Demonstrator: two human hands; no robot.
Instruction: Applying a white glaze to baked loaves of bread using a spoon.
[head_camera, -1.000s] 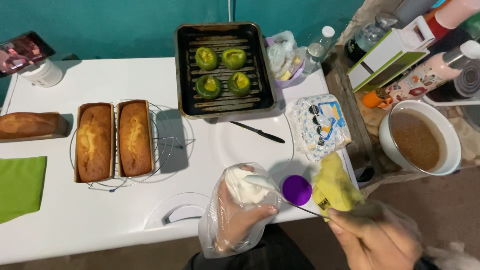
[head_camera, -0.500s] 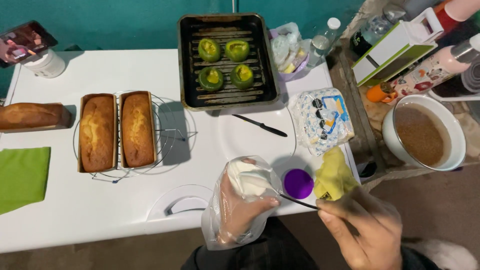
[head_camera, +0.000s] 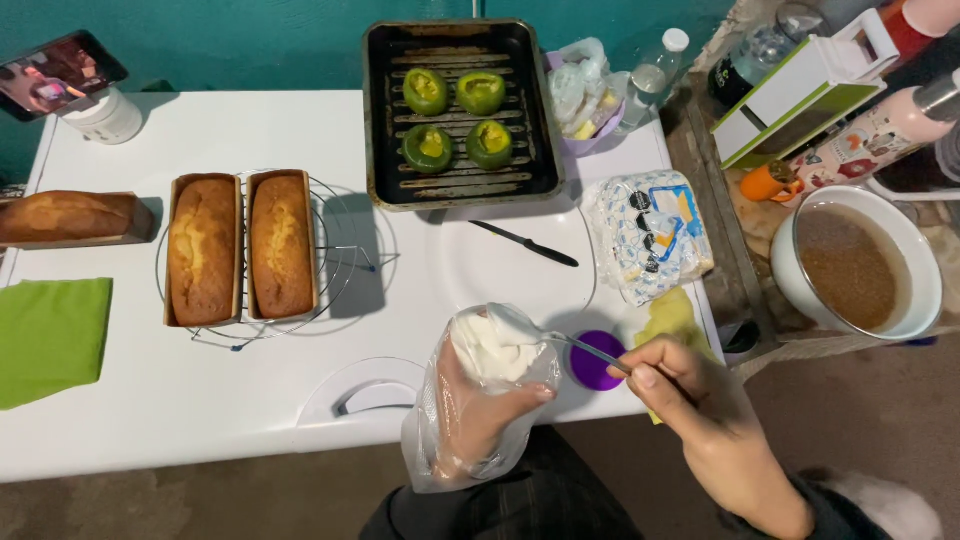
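Item: clear piping bag (head_camera: 480, 400) with white cream, lower centre of the frame. We note its long axis upright, open mouth toward the upper frame. Our left hand (head_camera: 470, 420) is closed around it from inside the folded plastic. Our right hand (head_camera: 690, 400) pinches a metal spoon (head_camera: 590, 352), its handle running from lower right up-left into the bag's mouth. Nearby: purple lid (head_camera: 592, 368) just beside the bag; black knife (head_camera: 525, 243) above; loaf cakes (head_camera: 240, 247) on a wire rack, left; roasting tray (head_camera: 460, 110) of green peppers, upper centre.
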